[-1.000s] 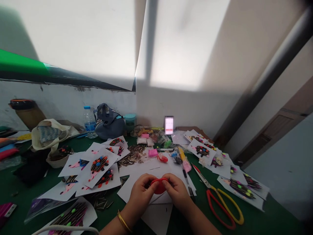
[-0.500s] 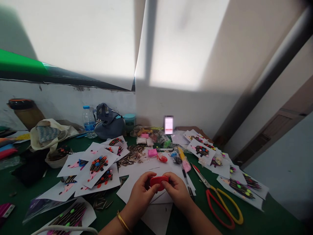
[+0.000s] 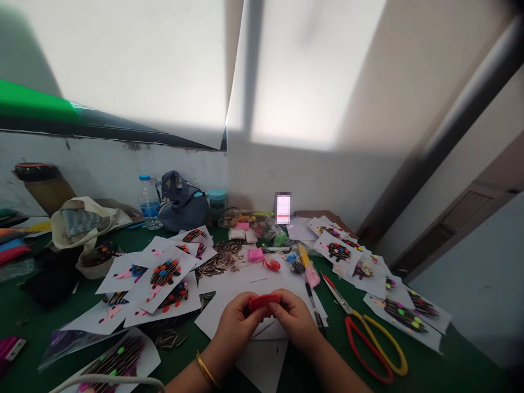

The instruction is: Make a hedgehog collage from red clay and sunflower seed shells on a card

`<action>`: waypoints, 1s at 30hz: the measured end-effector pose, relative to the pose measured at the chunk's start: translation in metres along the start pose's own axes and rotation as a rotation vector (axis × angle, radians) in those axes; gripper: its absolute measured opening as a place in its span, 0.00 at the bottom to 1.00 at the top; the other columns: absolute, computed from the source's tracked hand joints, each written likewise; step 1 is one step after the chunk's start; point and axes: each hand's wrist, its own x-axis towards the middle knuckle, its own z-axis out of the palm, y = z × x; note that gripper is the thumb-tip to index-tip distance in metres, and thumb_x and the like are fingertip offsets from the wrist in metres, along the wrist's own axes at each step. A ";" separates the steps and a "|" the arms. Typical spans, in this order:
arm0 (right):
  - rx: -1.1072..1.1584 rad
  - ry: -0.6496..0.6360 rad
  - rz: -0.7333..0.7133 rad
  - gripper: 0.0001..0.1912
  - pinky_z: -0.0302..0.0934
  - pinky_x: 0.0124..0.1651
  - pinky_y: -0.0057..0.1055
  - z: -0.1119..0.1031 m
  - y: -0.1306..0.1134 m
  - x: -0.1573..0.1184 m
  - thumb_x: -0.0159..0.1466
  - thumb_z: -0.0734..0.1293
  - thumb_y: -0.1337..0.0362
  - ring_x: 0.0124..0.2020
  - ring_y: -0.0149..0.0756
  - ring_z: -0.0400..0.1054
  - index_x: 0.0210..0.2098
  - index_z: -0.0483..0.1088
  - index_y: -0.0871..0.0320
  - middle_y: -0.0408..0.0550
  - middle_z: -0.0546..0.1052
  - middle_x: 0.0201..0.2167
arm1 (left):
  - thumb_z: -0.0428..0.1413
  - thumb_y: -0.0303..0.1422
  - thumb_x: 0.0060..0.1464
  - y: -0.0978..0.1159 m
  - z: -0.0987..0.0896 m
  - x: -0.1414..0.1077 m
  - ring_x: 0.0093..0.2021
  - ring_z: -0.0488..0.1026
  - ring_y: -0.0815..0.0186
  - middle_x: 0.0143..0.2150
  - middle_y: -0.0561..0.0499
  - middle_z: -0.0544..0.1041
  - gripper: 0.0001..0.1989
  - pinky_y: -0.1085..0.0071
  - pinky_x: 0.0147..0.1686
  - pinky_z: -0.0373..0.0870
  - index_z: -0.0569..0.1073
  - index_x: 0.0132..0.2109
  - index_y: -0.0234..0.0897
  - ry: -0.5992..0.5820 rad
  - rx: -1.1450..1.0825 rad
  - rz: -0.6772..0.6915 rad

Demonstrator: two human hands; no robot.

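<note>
A flattened lump of red modelling clay is pinched between both hands over white paper. My left hand grips its left end, thumb in front and fingers behind. On its right end, my right hand holds it the same way; the fingers behind are partly hidden. Just beyond the hands lies a small red packet, beside a pink piece of clay. A black pen rests near the right hand. Scissors with red and yellow handles lie open farther right.
Paper cards with seed-and-clay hedgehogs lie at left and right. Striped sunflower seeds are heaped behind the paper. Along the wall stand a water bottle, a blue bag and a lit phone.
The red clay has tilted between the fingers and now shows a thinner, flatter side. Both hands stay in nearly the same place.
</note>
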 end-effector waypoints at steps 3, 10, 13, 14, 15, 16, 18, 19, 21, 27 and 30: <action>0.007 0.000 0.009 0.12 0.61 0.36 0.30 0.000 -0.001 -0.001 0.64 0.65 0.55 0.32 0.36 0.68 0.34 0.73 0.59 0.46 0.76 0.29 | 0.59 0.39 0.51 -0.001 -0.001 0.000 0.32 0.72 0.61 0.29 0.48 0.77 0.10 0.68 0.34 0.67 0.75 0.31 0.36 0.015 0.025 -0.017; 0.027 0.045 0.038 0.14 0.57 0.30 0.28 0.000 -0.005 0.000 0.63 0.66 0.54 0.26 0.32 0.63 0.32 0.72 0.59 0.42 0.71 0.23 | 0.61 0.37 0.50 -0.001 0.002 0.000 0.31 0.72 0.64 0.30 0.51 0.76 0.09 0.69 0.32 0.68 0.74 0.36 0.37 -0.005 -0.142 -0.029; 0.070 0.040 0.050 0.14 0.58 0.30 0.28 0.001 -0.005 -0.001 0.63 0.66 0.53 0.25 0.31 0.63 0.33 0.72 0.59 0.42 0.70 0.22 | 0.61 0.35 0.49 -0.001 0.002 0.000 0.30 0.73 0.65 0.30 0.52 0.76 0.10 0.70 0.31 0.69 0.73 0.38 0.37 -0.001 -0.231 -0.035; 0.093 0.025 0.050 0.14 0.58 0.30 0.28 0.001 -0.005 -0.001 0.63 0.67 0.53 0.25 0.31 0.63 0.34 0.72 0.59 0.42 0.71 0.23 | 0.61 0.35 0.49 -0.002 0.002 0.000 0.30 0.73 0.65 0.29 0.53 0.76 0.09 0.70 0.32 0.69 0.73 0.38 0.37 0.009 -0.225 -0.028; 0.117 0.006 0.052 0.14 0.59 0.30 0.28 0.002 -0.005 -0.001 0.62 0.67 0.52 0.26 0.31 0.64 0.36 0.73 0.58 0.42 0.71 0.24 | 0.61 0.35 0.49 -0.002 0.001 0.001 0.29 0.73 0.65 0.29 0.53 0.76 0.09 0.70 0.32 0.69 0.73 0.37 0.37 0.024 -0.210 -0.018; 0.137 -0.011 0.058 0.15 0.60 0.31 0.29 0.002 -0.004 -0.001 0.62 0.67 0.52 0.26 0.32 0.64 0.38 0.73 0.58 0.43 0.72 0.24 | 0.61 0.36 0.50 -0.003 0.000 0.001 0.29 0.73 0.65 0.29 0.53 0.75 0.09 0.69 0.32 0.69 0.73 0.37 0.37 0.041 -0.192 -0.008; 0.152 -0.017 0.077 0.16 0.60 0.30 0.29 0.002 -0.003 -0.001 0.62 0.67 0.52 0.26 0.32 0.65 0.39 0.73 0.58 0.43 0.72 0.25 | 0.62 0.37 0.49 -0.003 -0.002 0.001 0.30 0.73 0.65 0.30 0.53 0.76 0.10 0.69 0.32 0.70 0.74 0.37 0.37 0.071 -0.180 -0.005; 0.146 -0.003 0.085 0.16 0.60 0.30 0.29 0.002 -0.003 -0.001 0.62 0.67 0.52 0.25 0.32 0.65 0.39 0.73 0.58 0.43 0.72 0.24 | 0.63 0.38 0.47 -0.004 -0.002 0.001 0.30 0.74 0.64 0.32 0.52 0.76 0.12 0.68 0.32 0.70 0.74 0.38 0.37 0.083 -0.193 -0.013; 0.126 0.051 0.079 0.15 0.61 0.31 0.30 0.001 -0.001 0.000 0.63 0.66 0.52 0.26 0.33 0.66 0.37 0.73 0.58 0.43 0.72 0.23 | 0.65 0.40 0.44 -0.004 -0.002 0.001 0.31 0.75 0.63 0.34 0.51 0.77 0.20 0.67 0.33 0.71 0.73 0.44 0.37 0.067 -0.236 -0.035; 0.046 0.193 0.011 0.12 0.65 0.44 0.36 -0.001 0.005 0.001 0.56 0.67 0.66 0.40 0.41 0.72 0.40 0.74 0.56 0.49 0.77 0.39 | 0.52 0.57 0.52 -0.004 0.000 0.001 0.32 0.76 0.62 0.37 0.47 0.76 0.32 0.66 0.30 0.71 0.67 0.52 0.36 0.027 -0.451 -0.199; 0.004 0.162 0.010 0.16 0.64 0.50 0.39 0.000 0.006 0.000 0.54 0.63 0.70 0.44 0.42 0.71 0.41 0.75 0.55 0.49 0.77 0.41 | 0.60 0.48 0.49 -0.003 -0.001 0.003 0.30 0.75 0.66 0.35 0.50 0.76 0.28 0.70 0.30 0.69 0.68 0.52 0.36 0.052 -0.478 -0.269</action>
